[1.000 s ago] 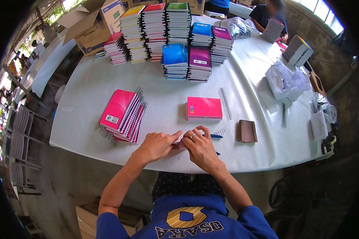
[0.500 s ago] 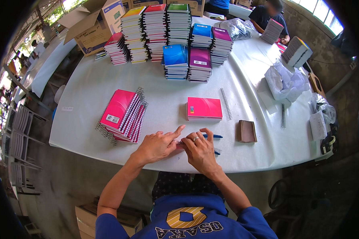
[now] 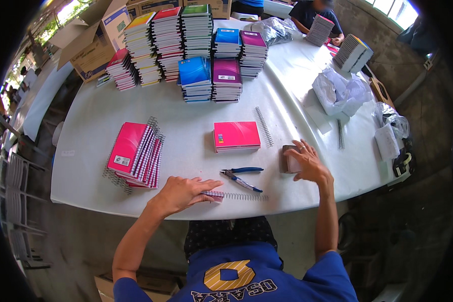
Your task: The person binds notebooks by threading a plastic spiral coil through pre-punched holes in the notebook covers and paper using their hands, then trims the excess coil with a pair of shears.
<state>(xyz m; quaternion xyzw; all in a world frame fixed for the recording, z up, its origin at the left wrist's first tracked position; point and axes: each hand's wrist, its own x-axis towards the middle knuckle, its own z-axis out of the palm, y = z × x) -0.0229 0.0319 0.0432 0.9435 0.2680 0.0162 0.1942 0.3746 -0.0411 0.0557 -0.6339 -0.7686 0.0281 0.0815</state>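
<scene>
Near the front edge of the table, my left hand (image 3: 182,195) closes over a small pink notebook (image 3: 216,198), mostly hidden beneath the fingers. A metal spiral coil (image 3: 246,197) runs along its punched edge and sticks out to the right. My right hand (image 3: 311,163) reaches over a small brown block (image 3: 290,165), fingers spread around its top; whether they press on it is hard to see. Between the hands lie blue-handled pliers (image 3: 241,173) with their handles apart. Behind them rests a short stack of pink notebooks (image 3: 237,136).
Fanned pink spiral notebooks (image 3: 131,151) lie at the left. Tall stacks of coloured notebooks (image 3: 196,35) and an open cardboard box (image 3: 93,53) stand at the back. Loose coils (image 3: 265,127), a white plastic bag (image 3: 337,93) and a co-worker (image 3: 314,20) are toward the right.
My right hand has left the notebook and moved right to the brown block, uncovering the pliers and the coil's free end. My left hand stays on the notebook. The view has shifted.
</scene>
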